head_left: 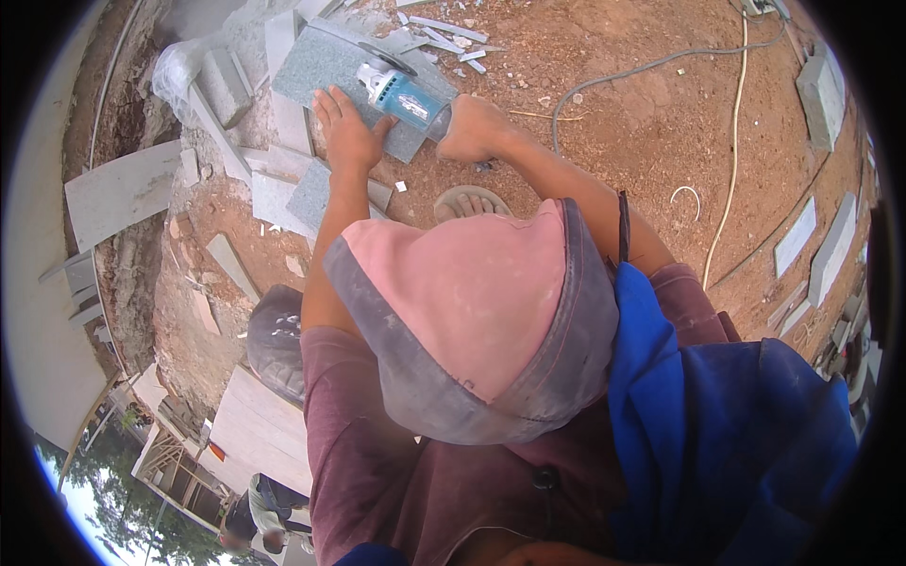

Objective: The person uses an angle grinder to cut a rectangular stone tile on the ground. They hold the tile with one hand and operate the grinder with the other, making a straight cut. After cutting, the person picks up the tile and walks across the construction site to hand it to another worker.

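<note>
My right hand point(472, 129) is wrapped round the rear end of a teal angle grinder point(408, 101). The grinder's dark disc point(387, 58) is at the far end, over a grey stone slab point(316, 64). Fingers apart, my left hand point(349, 134) rests on the slab's near part, just left of the grinder. Whether the disc touches the stone I cannot tell. More cut slab pieces point(276, 196) lie under and beside my left forearm. A sandalled foot point(472, 200) shows below my right hand.
Thin stone offcuts point(444, 38) litter the reddish dirt beyond the slab. A grey cable point(623, 77) and a pale hose point(739, 141) cross the ground at right. Clear plastic point(179, 80) lies at far left. A pink-and-grey cap point(472, 302) fills the middle. Other people point(269, 509) are at lower left.
</note>
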Demonstrator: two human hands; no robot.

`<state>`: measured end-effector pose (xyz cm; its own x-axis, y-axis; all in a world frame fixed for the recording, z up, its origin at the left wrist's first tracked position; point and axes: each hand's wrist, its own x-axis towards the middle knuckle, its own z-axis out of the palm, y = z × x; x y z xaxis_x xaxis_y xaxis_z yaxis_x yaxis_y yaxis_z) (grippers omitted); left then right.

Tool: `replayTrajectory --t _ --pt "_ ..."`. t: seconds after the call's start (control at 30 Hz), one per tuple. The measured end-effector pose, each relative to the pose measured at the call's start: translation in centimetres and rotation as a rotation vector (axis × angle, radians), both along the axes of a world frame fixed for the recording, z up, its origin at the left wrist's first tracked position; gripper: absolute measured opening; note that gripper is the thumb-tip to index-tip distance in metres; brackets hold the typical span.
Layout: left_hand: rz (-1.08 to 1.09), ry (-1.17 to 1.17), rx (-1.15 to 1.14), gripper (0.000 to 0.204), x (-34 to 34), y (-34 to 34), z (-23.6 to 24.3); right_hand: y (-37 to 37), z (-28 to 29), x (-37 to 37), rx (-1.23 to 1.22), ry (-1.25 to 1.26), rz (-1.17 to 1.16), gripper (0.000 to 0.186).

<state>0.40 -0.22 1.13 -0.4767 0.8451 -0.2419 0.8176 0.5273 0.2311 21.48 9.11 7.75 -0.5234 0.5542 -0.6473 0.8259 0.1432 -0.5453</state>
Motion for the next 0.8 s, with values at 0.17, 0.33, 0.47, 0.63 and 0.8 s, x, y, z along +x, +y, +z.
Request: replayTrajectory --t 0.17,0.33,0.47,0.63,0.8 --pt "-0.018 0.009 -0.006 0.122 -0.2 0.0 -0.2 0.0 0.1 0.1 -0.004 -0.001 -0.003 0.042" --pt "-0.055 0.068 -0.006 0.131 -1.4 -0.5 -1.8 -0.4 -0.6 0.1 -0.013 0.052 -0.027 0.042" --pt "-0.102 -0.008 -0.153 0.14 -0.6 0.3 1.7 -0.8 -0.2 0.4 0.004 0.029 -0.073 0.04" --pt "-0.111 0.017 -0.131 0.143 -0.9 -0.1 1.5 -0.9 -1.0 0.3 0.015 0.036 -0.044 0.038" --pt "-0.101 0.061 -0.165 0.142 -0.7 0.0 1.8 -0.9 -1.3 0.3 0.013 0.034 -0.043 0.049"
